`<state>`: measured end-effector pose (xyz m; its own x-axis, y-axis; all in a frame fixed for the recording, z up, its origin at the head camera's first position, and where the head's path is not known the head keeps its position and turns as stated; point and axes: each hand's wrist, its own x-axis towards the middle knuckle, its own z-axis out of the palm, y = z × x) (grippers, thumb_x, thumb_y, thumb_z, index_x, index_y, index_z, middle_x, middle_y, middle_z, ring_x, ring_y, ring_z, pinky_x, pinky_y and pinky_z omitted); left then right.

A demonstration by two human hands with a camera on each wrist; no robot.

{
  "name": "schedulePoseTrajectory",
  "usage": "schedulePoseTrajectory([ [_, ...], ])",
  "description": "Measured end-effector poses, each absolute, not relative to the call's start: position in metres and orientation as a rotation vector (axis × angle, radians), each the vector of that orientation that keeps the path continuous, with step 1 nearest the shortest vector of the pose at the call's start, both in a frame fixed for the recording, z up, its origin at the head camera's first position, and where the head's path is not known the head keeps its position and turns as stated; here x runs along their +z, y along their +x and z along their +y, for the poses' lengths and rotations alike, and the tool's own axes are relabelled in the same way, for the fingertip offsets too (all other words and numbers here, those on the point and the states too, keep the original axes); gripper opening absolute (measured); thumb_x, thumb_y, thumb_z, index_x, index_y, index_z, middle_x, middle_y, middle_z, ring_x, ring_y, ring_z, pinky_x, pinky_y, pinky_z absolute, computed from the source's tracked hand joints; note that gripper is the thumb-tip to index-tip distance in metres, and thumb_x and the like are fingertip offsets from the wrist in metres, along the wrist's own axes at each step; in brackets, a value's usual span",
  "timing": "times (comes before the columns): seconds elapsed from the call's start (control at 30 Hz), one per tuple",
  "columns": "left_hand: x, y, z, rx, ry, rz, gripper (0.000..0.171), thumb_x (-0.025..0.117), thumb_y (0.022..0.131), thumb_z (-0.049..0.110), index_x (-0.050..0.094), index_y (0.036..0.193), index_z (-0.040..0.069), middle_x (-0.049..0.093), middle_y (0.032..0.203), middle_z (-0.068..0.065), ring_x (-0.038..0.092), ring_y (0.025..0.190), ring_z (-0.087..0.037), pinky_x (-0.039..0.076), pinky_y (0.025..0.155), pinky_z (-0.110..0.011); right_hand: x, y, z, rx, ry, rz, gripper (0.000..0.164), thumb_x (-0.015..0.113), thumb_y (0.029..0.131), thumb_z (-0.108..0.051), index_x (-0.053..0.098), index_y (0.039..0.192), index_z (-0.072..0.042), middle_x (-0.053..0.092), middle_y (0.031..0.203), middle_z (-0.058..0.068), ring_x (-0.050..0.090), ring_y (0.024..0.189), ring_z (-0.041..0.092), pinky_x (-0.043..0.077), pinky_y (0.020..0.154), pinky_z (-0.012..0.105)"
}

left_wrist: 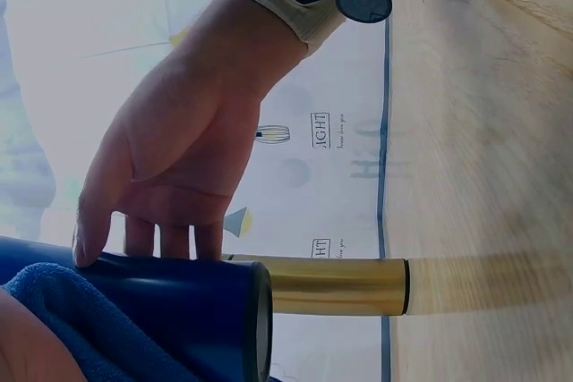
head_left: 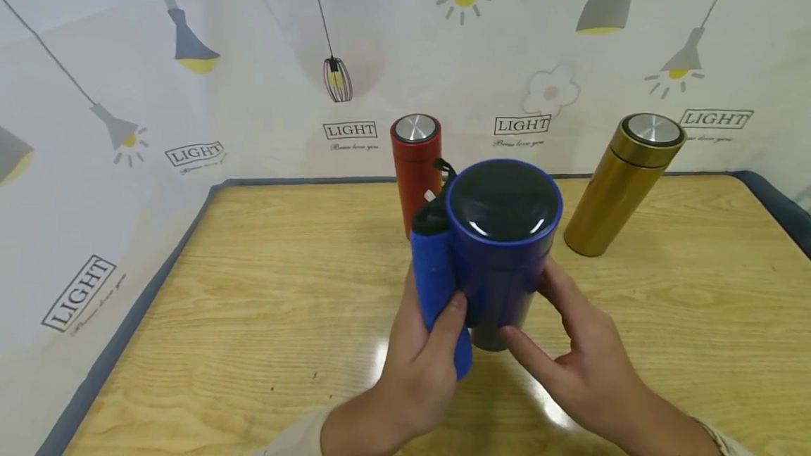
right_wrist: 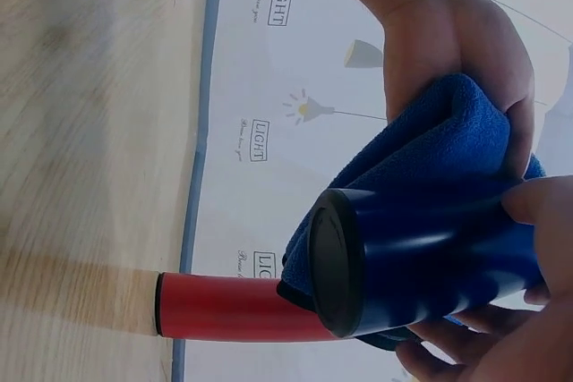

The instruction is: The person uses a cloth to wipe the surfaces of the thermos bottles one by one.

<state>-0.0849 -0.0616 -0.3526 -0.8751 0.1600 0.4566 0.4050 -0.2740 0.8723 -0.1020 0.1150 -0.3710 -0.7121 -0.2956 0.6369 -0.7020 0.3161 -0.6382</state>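
Observation:
A dark blue thermos flask (head_left: 500,266) with a glossy black lid is held upright above the table between both hands. My left hand (head_left: 421,364) grips a folded blue cloth (head_left: 434,276), thumb in front, and presses it to the flask's left side. The cloth has a black edge and a small black loop at its top. On the flask's other side, my right hand (head_left: 586,364) holds the body between thumb and fingers. The flask's dark base (right_wrist: 336,261) shows in the right wrist view, with the cloth (right_wrist: 448,131) wrapped along its side.
Behind the flask, a red thermos (head_left: 415,167) with a silver-topped lid stands on the wooden table (head_left: 285,287). A gold thermos (head_left: 617,192) stands at the back right. A pale sheet (head_left: 393,20) printed with lamps hangs behind the table's dark-edged far side.

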Motion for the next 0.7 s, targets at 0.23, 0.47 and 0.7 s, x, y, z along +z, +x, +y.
schedulePoseTrajectory([
  [0.23, -0.3547, -0.0836, -0.0630, -2.238, -0.688, -1.825, 0.055, 0.036, 0.101, -0.002, 0.023, 0.154, 0.005, 0.042, 0.150, -0.019, 0.045, 0.137, -0.024, 0.038, 0.116, -0.032, -0.3729, -0.1027, 0.1148, 1.364, 0.888, -2.043, 0.074, 0.074, 0.091, -0.032, 0.043, 0.144, 0.009, 0.057, 0.142, 0.013, 0.056, 0.130, 0.011, 0.043, 0.108, 0.018],
  [0.47, -0.3577, -0.0819, -0.0606, -2.225, -0.676, -1.832, 0.053, 0.038, 0.099, -0.002, 0.026, 0.151, 0.000, 0.044, 0.147, -0.023, 0.046, 0.134, -0.025, 0.038, 0.116, -0.032, -0.3738, -0.1043, 0.1139, 1.486, 0.918, -1.846, 0.074, 0.074, 0.090, -0.028, 0.044, 0.135, 0.022, 0.058, 0.140, 0.012, 0.059, 0.125, 0.016, 0.046, 0.105, 0.021],
  [0.7, -0.3541, -0.0809, -0.0649, -2.254, -0.603, -1.932, 0.055, 0.038, 0.100, 0.002, 0.026, 0.154, 0.008, 0.044, 0.149, -0.014, 0.045, 0.135, -0.026, 0.038, 0.115, -0.033, -0.3726, -0.1031, 0.1140, 1.605, 0.901, -1.815, 0.074, 0.077, 0.087, -0.019, 0.040, 0.138, 0.021, 0.056, 0.143, 0.013, 0.058, 0.127, 0.017, 0.047, 0.103, 0.020],
])
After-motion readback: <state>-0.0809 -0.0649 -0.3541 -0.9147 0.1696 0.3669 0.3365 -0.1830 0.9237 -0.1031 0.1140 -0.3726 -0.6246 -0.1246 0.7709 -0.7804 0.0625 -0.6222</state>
